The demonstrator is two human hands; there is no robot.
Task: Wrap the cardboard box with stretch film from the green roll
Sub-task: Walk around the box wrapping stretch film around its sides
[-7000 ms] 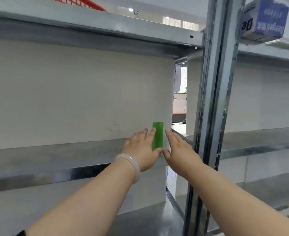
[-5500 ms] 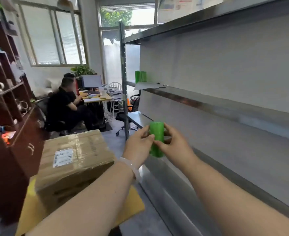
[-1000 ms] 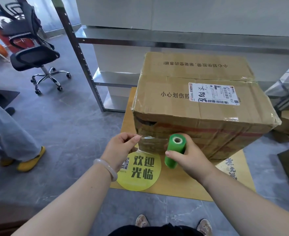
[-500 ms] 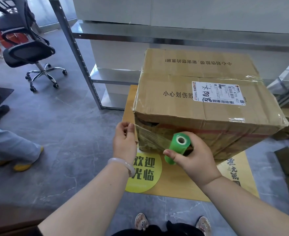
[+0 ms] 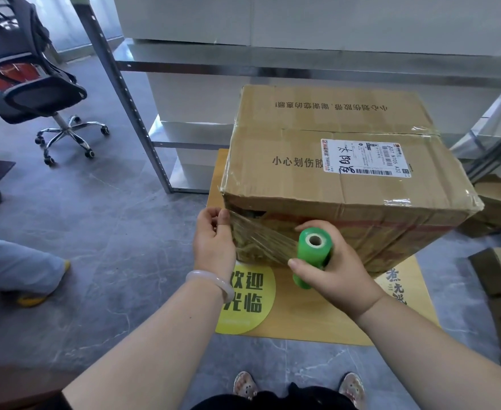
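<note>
A large brown cardboard box [image 5: 340, 179] with a white shipping label stands on a yellow floor mat [image 5: 317, 315]. My right hand [image 5: 335, 273] grips the green roll [image 5: 312, 253] of stretch film, held upright against the box's near side. A clear sheet of film [image 5: 261, 235] stretches from the roll leftward to the box's near left corner. There my left hand [image 5: 213, 235] pinches the film's free end against the corner's edge.
A metal shelf rack [image 5: 134, 108] stands behind and left of the box. A black office chair [image 5: 36, 93] is at the far left. Another person's leg and yellow shoe [image 5: 33, 297] are at the left edge. Loose cardboard pieces [image 5: 500, 276] lie at the right.
I took the green roll from the shelf and carried it to the box. In the last second my left hand brought the film's end onto the box's left corner, and the film now lies taut.
</note>
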